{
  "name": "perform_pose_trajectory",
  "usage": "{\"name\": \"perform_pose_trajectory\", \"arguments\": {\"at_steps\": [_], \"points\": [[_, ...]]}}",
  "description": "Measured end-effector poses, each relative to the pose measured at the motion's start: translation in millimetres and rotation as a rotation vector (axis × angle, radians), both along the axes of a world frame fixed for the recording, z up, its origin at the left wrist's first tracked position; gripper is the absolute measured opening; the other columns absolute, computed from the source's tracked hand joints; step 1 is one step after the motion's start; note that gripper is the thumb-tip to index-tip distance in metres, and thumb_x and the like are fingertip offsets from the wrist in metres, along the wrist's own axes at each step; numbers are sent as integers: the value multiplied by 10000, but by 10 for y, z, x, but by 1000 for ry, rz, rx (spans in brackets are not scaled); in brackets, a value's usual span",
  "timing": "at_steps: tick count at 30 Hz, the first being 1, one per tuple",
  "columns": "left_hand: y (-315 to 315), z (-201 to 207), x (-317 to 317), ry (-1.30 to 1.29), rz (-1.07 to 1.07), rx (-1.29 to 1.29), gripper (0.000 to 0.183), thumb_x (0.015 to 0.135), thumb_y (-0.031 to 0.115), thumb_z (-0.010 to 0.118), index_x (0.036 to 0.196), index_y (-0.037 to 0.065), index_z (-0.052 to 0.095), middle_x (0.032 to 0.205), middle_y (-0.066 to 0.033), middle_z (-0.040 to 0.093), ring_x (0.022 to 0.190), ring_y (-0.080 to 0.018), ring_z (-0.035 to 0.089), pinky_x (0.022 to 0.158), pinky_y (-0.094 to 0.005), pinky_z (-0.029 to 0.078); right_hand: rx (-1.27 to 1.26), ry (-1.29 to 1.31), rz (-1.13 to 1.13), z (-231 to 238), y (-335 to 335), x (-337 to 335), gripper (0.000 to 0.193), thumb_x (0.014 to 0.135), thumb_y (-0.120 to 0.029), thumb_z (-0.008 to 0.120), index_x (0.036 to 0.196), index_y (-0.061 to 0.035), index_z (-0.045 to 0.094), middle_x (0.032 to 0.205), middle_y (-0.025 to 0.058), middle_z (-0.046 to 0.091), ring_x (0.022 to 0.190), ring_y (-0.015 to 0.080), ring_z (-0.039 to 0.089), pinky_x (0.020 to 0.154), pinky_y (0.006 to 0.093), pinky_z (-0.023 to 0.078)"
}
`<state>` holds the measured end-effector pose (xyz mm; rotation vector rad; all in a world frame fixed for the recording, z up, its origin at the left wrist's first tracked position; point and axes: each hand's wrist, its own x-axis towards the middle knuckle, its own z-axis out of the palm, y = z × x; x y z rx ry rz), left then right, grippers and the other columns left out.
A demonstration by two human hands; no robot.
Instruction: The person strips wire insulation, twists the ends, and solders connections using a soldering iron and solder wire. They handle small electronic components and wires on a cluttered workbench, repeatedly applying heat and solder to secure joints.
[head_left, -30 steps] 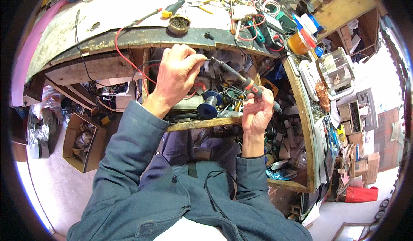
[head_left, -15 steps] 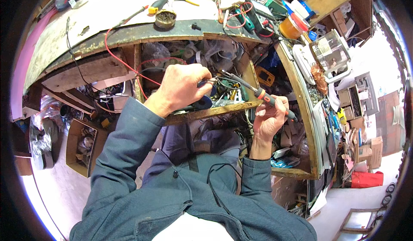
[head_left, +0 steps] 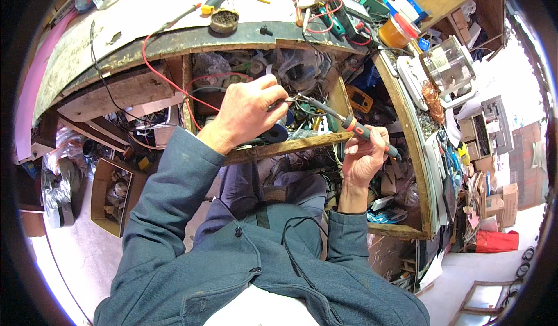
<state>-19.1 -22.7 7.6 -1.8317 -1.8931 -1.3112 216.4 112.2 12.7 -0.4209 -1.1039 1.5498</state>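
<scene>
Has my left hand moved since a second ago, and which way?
Yes. Judged against the small round container on the bench, your left hand has moved rightward and toward you.

The iron handle (head_left: 361,130) is black and orange, the spool (head_left: 276,133) blue, the jacket (head_left: 224,268) blue-grey, the jar lid (head_left: 406,25) red.

Rough wood, matt cloth, shiny plastic

We log the iron (head_left: 351,123): smooth plastic grip (head_left: 361,130), bare metal shaft (head_left: 322,107). Drawer rim (head_left: 290,149): raw wood, rough, worn. Jacket (head_left: 221,262): matt woven cloth. Trousers (head_left: 238,186): smoother cloth. Bench edge (head_left: 247,36): we find it scuffed and rough. Carton (head_left: 103,177): matt cardboard. Jar (head_left: 390,33): smooth, glossy, plastic as we read it. Wrap (head_left: 58,186): thin crinkled plastic, shiny.
</scene>
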Motion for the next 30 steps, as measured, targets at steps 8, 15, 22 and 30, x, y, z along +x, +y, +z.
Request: {"name": "perform_pose_trajectory", "arguments": {"at_steps": [8, 15, 22, 30], "points": [[10, -4, -2, -4, 5, 6, 128, 860, 170, 756, 922, 68, 708, 850, -88, 624, 716, -289, 674, 612, -384, 543, 23, -8, 7, -29, 13, -2, 174, 983, -180, 609, 957, -20, 545, 729, 110, 644, 466, 148, 577, 419, 249, 481], [12, -13, -8, -3, 1, 10, 130, 866, 179, 754, 922, 70, 711, 849, -88, 627, 711, -291, 672, 604, -386, 538, 25, -15, 6, -30, 2, -16, 171, 988, -175, 594, 958, -13, 548, 733, 116, 648, 468, 150, 577, 428, 257, 483], [21, -20, -17, -31, 0, -21, 133, 882, 172, 753, 940, 60, 708, 866, -96, 633, 731, -297, 671, 625, -382, 541, 17, -8, 32, -21, 5, -11, 159, 985, -175, 593, 970, -23, 550, 791, 112, 668, 505, 143, 594, 443, 249, 493], [4, 77, -14, -290, -11, -28, 162, 932, 134, 719, 1014, 13, 648, 915, -132, 624, 778, -254, 690, 675, -353, 543, 47, 19, 25, 116, 19, -8, 202, 935, -162, 644, 1021, -7, 549, 806, 141, 675, 556, 182, 615, 502, 278, 517]]}}
